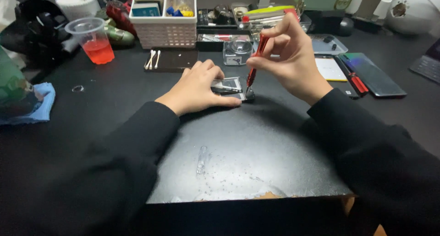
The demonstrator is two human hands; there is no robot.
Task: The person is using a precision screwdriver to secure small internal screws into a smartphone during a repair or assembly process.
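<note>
We see the small opened electronic device (229,88) lying flat on the black work mat (238,149), just above the mat's centre, toward twelve o'clock from us. Our left hand (199,87) lies over its nine o'clock side, fingers curled down and pressed flat, the thumb along the near edge, so it pins the device rather than grips it. Our right hand (293,57) is closed in a pinch around a red precision screwdriver (256,61), thumb and first fingers tight on the upper shaft. The tool stands nearly upright, leaning slightly toward one o'clock, with its tip down at the device's near right corner.

We judge the device light, stiff and thin, with a bare metal frame and exposed inner parts that look fragile. On this smooth mat it would likely slide or turn under the driver's push, so the flat press on its frame edges seems the right hold, clear of the open middle. The screwdriver is slim and light; a fingertip pinch high on the shaft suits it.

At ten o'clock a clear plastic cup of red liquid (94,41) stands well apart. Cotton swabs (152,59) lie near eleven o'clock, a white basket (163,22) behind them. A dark phone (373,75) rests at two o'clock.
</note>
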